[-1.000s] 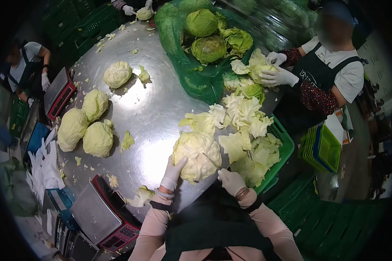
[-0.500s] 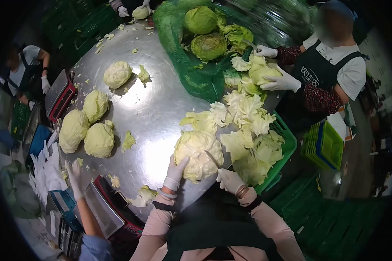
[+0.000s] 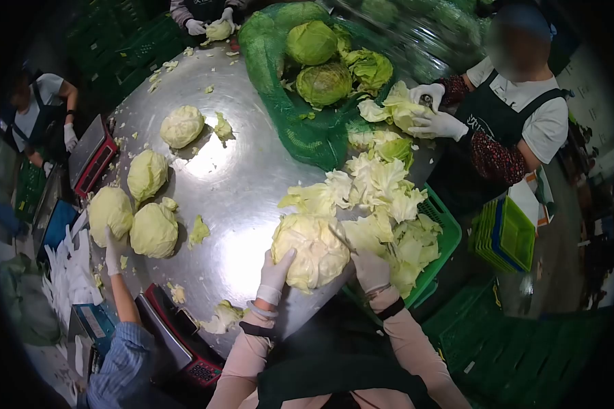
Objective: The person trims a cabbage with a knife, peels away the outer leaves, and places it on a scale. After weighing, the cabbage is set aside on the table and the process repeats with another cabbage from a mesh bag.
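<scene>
A pale, trimmed cabbage (image 3: 308,251) rests on the metal table before me. My left hand (image 3: 275,273), in a white glove, grips its left side with the thumb on top. Against its right side is my gloved right hand (image 3: 372,270), fingers curled. A thin dark edge, which looks like a knife blade, reaches from that hand along the cabbage's upper right; the handle is hidden. Loose outer leaves (image 3: 382,178) lie just beyond the cabbage, and more leaves (image 3: 416,249) fill a green basket (image 3: 450,225) at the right.
Several trimmed cabbages (image 3: 154,230) sit on the table (image 3: 235,177) at left, where another person's hand (image 3: 112,255) touches one. A green net bag (image 3: 310,140) holds untrimmed cabbages. At right, a co-worker (image 3: 508,102) handles another cabbage (image 3: 402,109). Scales (image 3: 164,327) stand at the left edge.
My right hand has moved up and right, alongside the cabbage. My left hand keeps its hold. The other person's hand at left has reached forward onto a cabbage.
</scene>
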{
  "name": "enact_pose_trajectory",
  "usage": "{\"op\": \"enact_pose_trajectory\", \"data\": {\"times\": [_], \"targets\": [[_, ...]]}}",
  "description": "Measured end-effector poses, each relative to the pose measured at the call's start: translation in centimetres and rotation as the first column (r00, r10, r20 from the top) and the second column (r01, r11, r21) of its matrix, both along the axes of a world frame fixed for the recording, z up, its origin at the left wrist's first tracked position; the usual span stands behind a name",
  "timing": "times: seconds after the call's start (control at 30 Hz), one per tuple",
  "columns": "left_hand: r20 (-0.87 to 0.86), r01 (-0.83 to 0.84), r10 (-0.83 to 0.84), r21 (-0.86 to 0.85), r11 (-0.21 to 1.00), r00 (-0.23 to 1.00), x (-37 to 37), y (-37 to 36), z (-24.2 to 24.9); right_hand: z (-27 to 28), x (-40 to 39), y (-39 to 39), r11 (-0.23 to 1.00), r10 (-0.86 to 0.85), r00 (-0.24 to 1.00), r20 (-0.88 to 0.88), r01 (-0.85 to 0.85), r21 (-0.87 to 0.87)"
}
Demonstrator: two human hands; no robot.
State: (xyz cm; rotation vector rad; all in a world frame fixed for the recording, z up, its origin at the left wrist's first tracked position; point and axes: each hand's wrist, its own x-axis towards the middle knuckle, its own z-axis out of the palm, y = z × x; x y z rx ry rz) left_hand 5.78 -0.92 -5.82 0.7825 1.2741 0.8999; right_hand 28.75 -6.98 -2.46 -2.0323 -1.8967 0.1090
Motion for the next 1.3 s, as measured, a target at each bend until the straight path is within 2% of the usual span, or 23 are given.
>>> {"op": "enact_pose_trajectory", "data": {"times": [0.07, 0.1, 0.17, 0.2, 0.23, 0.3, 0.33, 0.37, 0.43, 0.47, 0.5, 0.57, 0.63, 0.7, 0.73, 0.8, 0.87, 0.93, 1.0, 1.03, 1.1, 1.2, 1.3], "targets": [[-0.004, -0.002, 0.002, 0.000, 1.000, 1.000, 0.2, -0.2, -0.1, -1.4, 1.0, 0.8, 0.987, -0.123, 0.978, -0.167, 0.138, 0.082], [0.017, -0.003, 0.003, 0.007, 1.000, 1.000, 0.1, -0.2, -0.2, -1.6, 1.8, 1.2, 0.987, -0.122, 0.979, -0.166, 0.137, 0.085], [0.038, -0.008, 0.008, 0.020, 1.000, 0.999, -0.1, -0.4, -0.2, -1.7, 3.6, 2.2, 0.937, -0.341, 0.905, -0.253, 0.304, -0.172], [0.089, -0.008, 0.006, 0.015, 1.000, 0.996, -0.3, -0.5, -0.2, -1.2, 4.7, 3.1, 0.885, -0.425, 0.843, -0.329, 0.309, -0.349], [0.139, -0.012, 0.011, 0.010, 1.000, 0.990, -0.4, -0.5, -0.3, -1.0, 4.5, 3.4, 0.891, -0.412, 0.848, -0.332, 0.299, -0.342], [0.214, -0.030, 0.035, -0.028, 0.999, 0.976, -0.6, -0.4, -0.8, -0.3, 3.0, 3.2, 0.993, -0.098, 0.880, -0.465, 0.121, 0.019], [0.286, -0.030, 0.050, -0.073, 0.997, 0.957, -0.7, -0.3, -0.8, 0.9, 1.9, 3.5, 0.993, -0.002, 0.875, -0.483, 0.059, 0.103], [0.281, -0.039, 0.058, -0.073, 0.997, 0.958, -0.6, -0.2, -0.7, 2.4, 1.0, 3.4, 0.993, 0.006, 0.873, -0.488, 0.051, 0.103], [0.147, -0.058, 0.064, -0.046, 0.997, 0.987, 0.0, -0.5, 0.3, 5.0, -0.2, 3.0, 0.991, 0.099, 0.747, -0.657, -0.134, -0.003], [0.136, -0.065, 0.072, -0.056, 0.996, 0.988, 0.1, -0.7, 0.8, 5.3, 0.0, 2.8, 0.935, 0.142, 0.797, -0.587, -0.303, -0.184], [0.110, -0.051, 0.054, -0.030, 0.998, 0.992, 0.3, -0.5, 1.3, 5.8, 0.1, 2.6, 0.933, 0.144, 0.793, -0.592, -0.308, -0.186], [0.090, -0.052, 0.052, 0.002, 0.999, 0.995, 0.7, 0.0, 1.6, 6.4, 1.0, 2.5, 0.802, 0.168, 0.795, -0.582, -0.454, -0.388], [0.056, -0.026, 0.024, 0.032, 0.999, 0.998, 0.7, 0.2, 1.7, 5.4, 2.8, 2.7, 0.762, 0.262, 0.776, -0.574, -0.531, -0.370], [0.077, -0.019, 0.019, -0.006, 1.000, 0.997, 0.5, 0.6, 2.4, 5.2, 3.7, 2.7, 0.695, 0.202, 0.773, -0.601, -0.546, -0.468], [0.104, 0.004, 0.000, -0.039, 0.999, 0.995, 0.6, 0.9, 2.8, 4.8, 3.9, 2.8, 0.691, 0.207, 0.771, -0.603, -0.551, -0.468], [0.116, -0.011, 0.018, -0.066, 0.998, 0.993, 0.7, 1.1, 3.4, 3.9, 3.9, 3.0, 0.773, 0.298, 0.736, -0.608, -0.560, -0.299], [0.122, -0.028, 0.040, -0.095, 0.995, 0.992, 0.5, 1.2, 3.5, 4.5, 4.2, 3.7, 0.745, 0.281, 0.740, -0.611, -0.570, -0.347], [0.042, 0.019, -0.016, -0.066, 0.998, 0.999, 0.5, 1.3, 3.0, 4.4, 4.4, 3.8, 0.718, 0.256, 0.748, -0.612, -0.571, -0.397], [0.002, -0.020, 0.020, -0.056, 0.998, 1.000, 0.9, 1.4, 2.7, 3.5, 4.3, 4.0, 0.764, 0.429, 0.802, -0.417, -0.568, -0.306], [-0.034, -0.062, 0.060, -0.048, 0.997, 0.998, 1.1, 1.4, 2.5, 3.7, 4.1, 4.3, 0.760, 0.437, 0.798, -0.415, -0.575, -0.303], [-0.068, -0.062, 0.060, -0.034, 0.997, 0.996, 1.1, 1.7, 2.1, 4.2, 3.5, 4.0, 0.852, 0.489, 0.842, -0.228, -0.517, -0.081], [-0.112, -0.055, 0.052, -0.024, 0.998, 0.992, 1.5, 2.1, 2.4, 1.9, 4.0, 3.9, 0.889, 0.402, 0.902, -0.159, -0.426, -0.165], [-0.139, -0.059, 0.055, -0.028, 0.998, 0.989, 2.1, 2.2, 3.2, 1.2, 4.3, 4.0, 0.905, 0.380, 0.919, -0.104, -0.392, -0.167]]}}
